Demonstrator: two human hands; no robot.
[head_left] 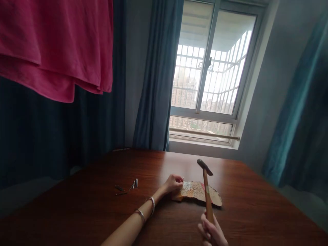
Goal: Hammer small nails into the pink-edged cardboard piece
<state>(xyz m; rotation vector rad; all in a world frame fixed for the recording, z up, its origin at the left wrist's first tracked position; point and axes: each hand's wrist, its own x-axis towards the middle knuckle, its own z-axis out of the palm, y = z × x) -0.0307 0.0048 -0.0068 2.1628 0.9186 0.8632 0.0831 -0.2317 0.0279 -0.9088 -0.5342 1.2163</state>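
My right hand (pixel 212 229) is wrapped round the lower end of the wooden handle of a hammer (pixel 207 191). The hammer's metal head points up and stands above the table, apart from the other hand. With bracelets on its wrist, my left hand (pixel 174 183) is closed at the left end of a flat tan piece (pixel 196 190) that is covered with many small holes and has a ragged near edge. A thin nail-like piece (pixel 182 179) shows at the left fingertips; its lower end is hidden. What the tan piece is made of I cannot tell.
Several thin metal pieces (pixel 133 184) lie on the brown wooden table (pixel 89 212) left of my left hand. Pink cloth (pixel 56 48) hangs at the upper left. Behind the table are blue curtains (pixel 156 75) and a window (pixel 205 68) with bars outside.
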